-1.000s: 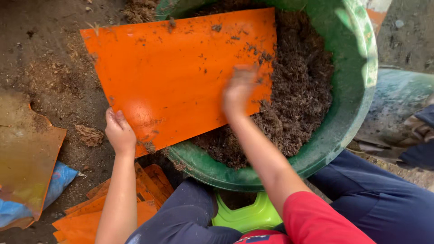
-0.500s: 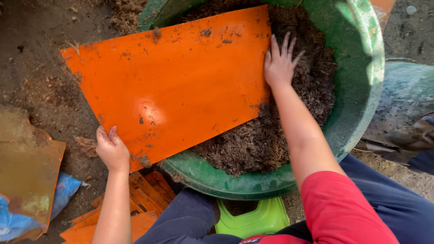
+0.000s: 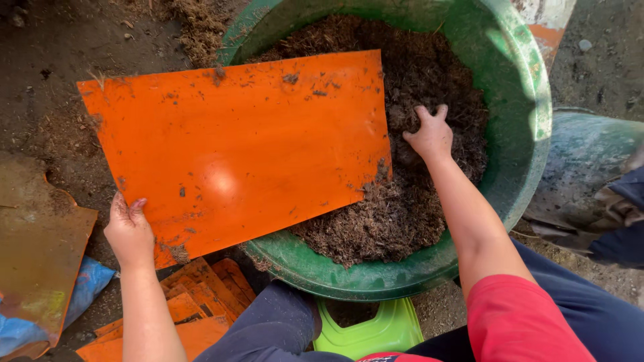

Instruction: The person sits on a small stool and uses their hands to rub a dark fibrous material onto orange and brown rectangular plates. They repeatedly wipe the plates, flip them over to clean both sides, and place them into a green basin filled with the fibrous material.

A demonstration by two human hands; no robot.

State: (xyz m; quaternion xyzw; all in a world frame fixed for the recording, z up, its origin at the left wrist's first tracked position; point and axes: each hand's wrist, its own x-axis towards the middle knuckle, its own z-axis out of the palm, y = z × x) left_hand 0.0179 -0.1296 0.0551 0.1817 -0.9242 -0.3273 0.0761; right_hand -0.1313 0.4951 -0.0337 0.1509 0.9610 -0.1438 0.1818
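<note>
A large orange sheet (image 3: 235, 147) lies tilted over the left rim of a big green tub (image 3: 516, 121) filled with brown fibrous soil (image 3: 396, 221). My left hand (image 3: 127, 231) grips the sheet's near left corner. My right hand (image 3: 429, 134) presses into the soil just right of the sheet's edge, fingers curled into the fibres; whether it holds any I cannot tell.
More orange sheets (image 3: 194, 302) are stacked on the ground by my left knee. A rusty brown board (image 3: 37, 261) and blue plastic (image 3: 84, 291) lie at left. A lime green stool (image 3: 365, 332) sits under me. Another person's dark sleeve (image 3: 620, 228) shows at right.
My right hand has moved from the sheet's right edge out onto the soil and now digs into it. The sheet has shifted a little; my left hand keeps hold of its corner.
</note>
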